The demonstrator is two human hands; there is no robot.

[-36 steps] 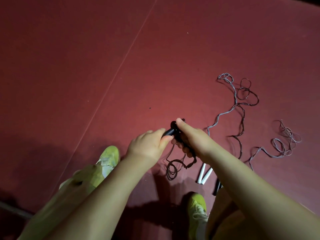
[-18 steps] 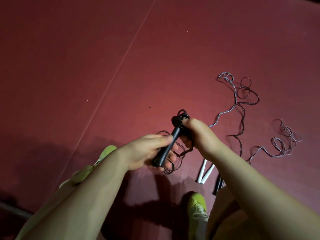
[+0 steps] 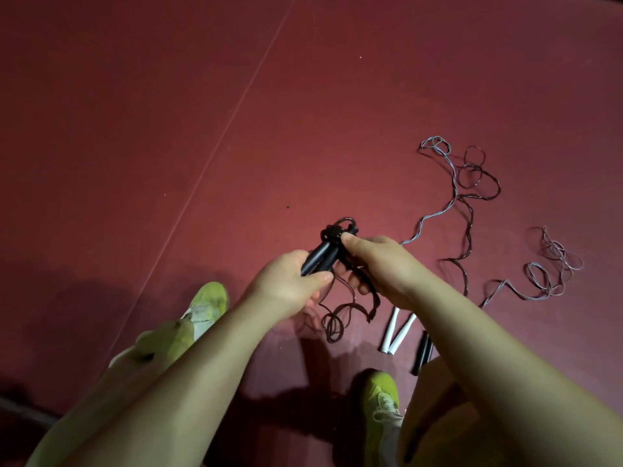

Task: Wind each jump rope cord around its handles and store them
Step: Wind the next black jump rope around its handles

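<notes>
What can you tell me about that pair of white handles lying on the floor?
The white handles are two slim, smooth sticks, plastic by the look, lying flat on the red floor. They sit side by side in a narrow V, near ends almost touching, far ends hidden under the right hand. No hand touches them. A pale grey cord trails off beyond them; the join is hidden.
</notes>
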